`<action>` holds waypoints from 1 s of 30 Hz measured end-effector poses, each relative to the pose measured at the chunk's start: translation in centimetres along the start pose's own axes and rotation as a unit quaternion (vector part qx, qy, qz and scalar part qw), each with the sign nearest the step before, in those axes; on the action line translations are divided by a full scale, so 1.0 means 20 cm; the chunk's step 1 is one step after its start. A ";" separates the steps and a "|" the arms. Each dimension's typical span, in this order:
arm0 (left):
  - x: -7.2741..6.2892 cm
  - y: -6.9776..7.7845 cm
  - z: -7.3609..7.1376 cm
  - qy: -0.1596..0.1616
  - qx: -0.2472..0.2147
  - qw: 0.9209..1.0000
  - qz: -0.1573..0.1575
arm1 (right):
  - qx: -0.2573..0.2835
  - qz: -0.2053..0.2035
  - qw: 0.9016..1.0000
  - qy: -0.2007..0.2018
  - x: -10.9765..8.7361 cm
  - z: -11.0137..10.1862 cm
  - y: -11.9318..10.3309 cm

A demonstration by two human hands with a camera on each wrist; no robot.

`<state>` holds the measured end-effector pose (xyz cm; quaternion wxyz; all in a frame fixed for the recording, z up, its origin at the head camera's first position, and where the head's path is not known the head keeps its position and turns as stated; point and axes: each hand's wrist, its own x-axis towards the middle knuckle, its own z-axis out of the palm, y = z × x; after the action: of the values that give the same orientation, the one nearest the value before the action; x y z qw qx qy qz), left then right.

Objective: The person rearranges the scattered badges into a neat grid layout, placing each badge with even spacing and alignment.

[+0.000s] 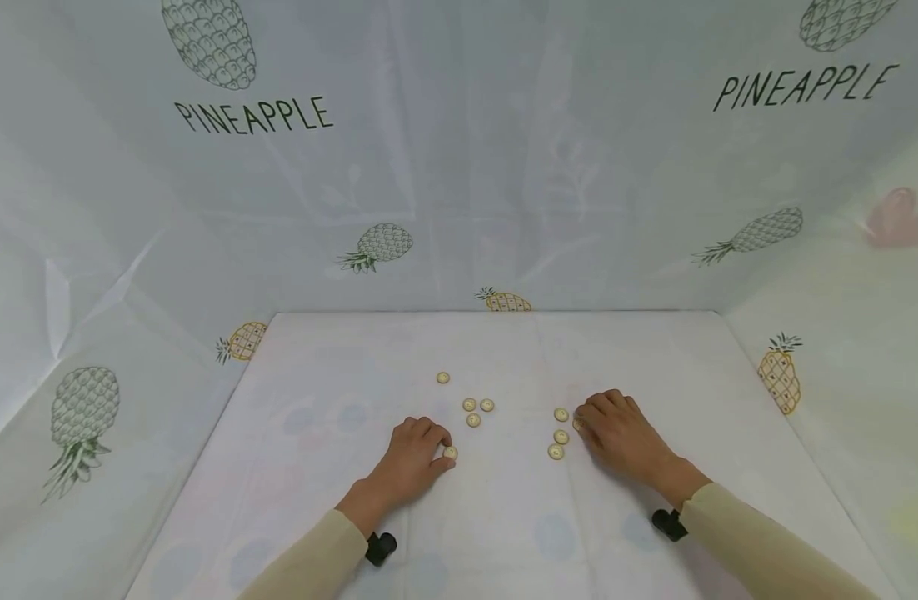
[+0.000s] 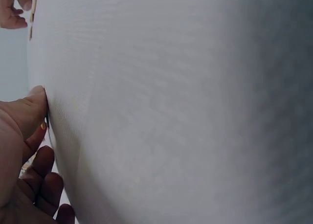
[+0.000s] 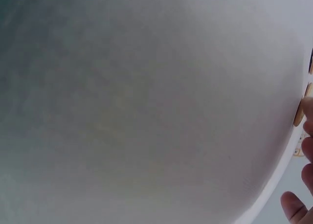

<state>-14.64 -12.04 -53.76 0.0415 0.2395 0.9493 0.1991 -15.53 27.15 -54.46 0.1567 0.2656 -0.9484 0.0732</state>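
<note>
Between thumb and index finger, my left hand (image 1: pixel 412 457) pinches a small pale wooden disc (image 1: pixel 450 452) at the cloth. In the left wrist view the thumb (image 2: pixel 36 99) presses at the surface and mostly hides that disc. My right hand (image 1: pixel 620 432) is bent over another disc (image 1: pixel 578 423), its fingertips gripping the edge. That disc (image 3: pixel 299 114) shows edge-on in the right wrist view. Just left of the right hand, a column of similar discs (image 1: pixel 561 437) lies flat. Several more discs (image 1: pixel 473 420) lie between the hands, ahead of the left one.
White patterned cloth (image 1: pixel 496 533) covers the tabletop. A lone disc (image 1: pixel 443 377) lies farthest from me. Cloth sheeting with pineapple prints (image 1: pixel 384 242) rises behind the table and at both sides. A small black device (image 1: pixel 381 548) sits at each wrist.
</note>
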 end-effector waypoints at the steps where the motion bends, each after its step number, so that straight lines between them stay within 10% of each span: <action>1: 0.00 0.00 -0.01 0.000 -0.004 1.000 -0.001 | 0.003 -0.002 1.000 -0.001 0.00 0.00 0.00; 30: -0.01 -0.04 0.00 0.002 -0.025 1.000 0.006 | 0.009 0.026 0.999 -0.028 -0.01 -0.02 0.02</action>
<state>-14.70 -12.70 -54.12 0.0446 0.2442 0.9426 0.2233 -15.54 27.71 -54.23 0.1261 0.2440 -0.9584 0.0781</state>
